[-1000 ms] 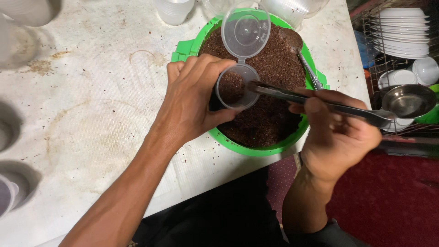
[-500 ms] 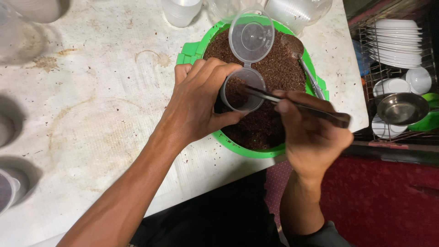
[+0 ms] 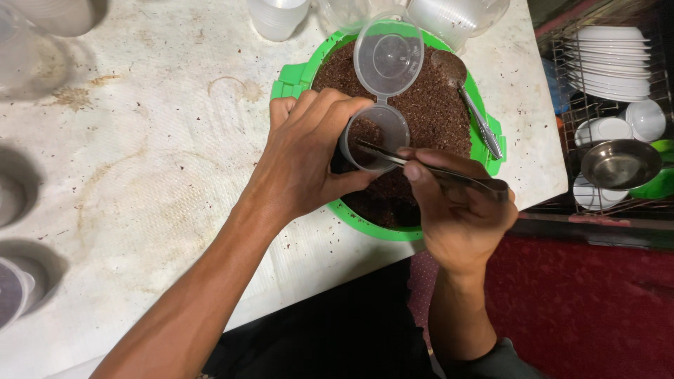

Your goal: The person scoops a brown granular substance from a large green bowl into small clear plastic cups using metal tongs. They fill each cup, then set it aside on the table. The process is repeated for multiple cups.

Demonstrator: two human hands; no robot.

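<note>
I see a broad white table (image 3: pixel 140 140), its top rough, stained and speckled with dark crumbs. On it, near the far right edge, sits a round green plastic tub (image 3: pixel 463 77) filled with coarse reddish-brown granules (image 3: pixel 428 112). Beside the table on the right stands a wire dish rack (image 3: pixel 576 112) with stacked white plates (image 3: pixel 611 67) and a shiny steel bowl (image 3: pixel 621 163).

My left hand (image 3: pixel 302 161) hangs over the tub, fingers curled and pressed around a small clear plastic cup (image 3: pixel 375 137) with a hinged round lid (image 3: pixel 388 56) flipped open behind it. The cup tilts toward me, a little of the granules showing inside. My right hand (image 3: pixel 460 214) pinches the handle of a slim metal spoon (image 3: pixel 421 165) between thumb and fingers, its tip resting inside the cup's mouth. A second metal spoon (image 3: pixel 477 119) lies on the granules at the tub's right side. Clear plastic containers (image 3: pixel 277 17) stand along the far edge.
</note>
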